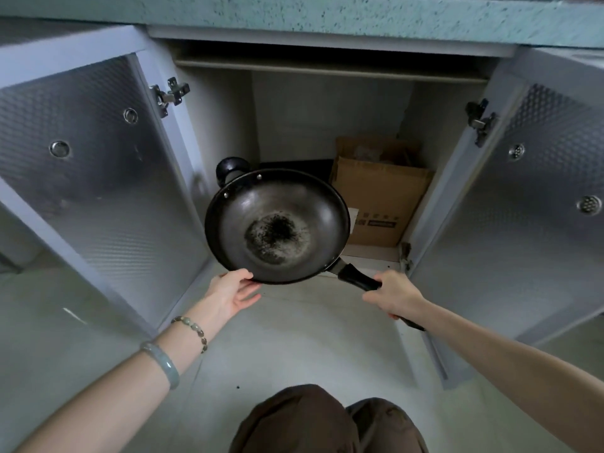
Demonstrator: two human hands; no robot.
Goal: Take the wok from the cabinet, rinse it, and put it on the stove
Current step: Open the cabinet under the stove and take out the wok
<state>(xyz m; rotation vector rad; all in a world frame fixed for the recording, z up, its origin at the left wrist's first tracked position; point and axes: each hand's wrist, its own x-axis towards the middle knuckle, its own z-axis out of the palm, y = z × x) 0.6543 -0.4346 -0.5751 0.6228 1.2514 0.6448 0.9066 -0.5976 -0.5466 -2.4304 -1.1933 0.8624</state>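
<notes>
A dark round wok (277, 223) with a blackened centre and a small black loop handle at its far side hangs in front of the open cabinet (294, 103). My right hand (392, 294) grips its long black handle, which sticks out to the lower right. My left hand (233, 291) is under the near left rim, thumb on the edge and fingers straight beneath it. The wok is held off the cabinet floor, tilted slightly toward me.
Both metal-lined cabinet doors (98, 178) (529, 207) stand wide open to either side. A cardboard box (376, 194) sits inside at the right back. The green speckled countertop edge (327, 14) overhangs above. My knees (327, 423) are at the bottom over a pale floor.
</notes>
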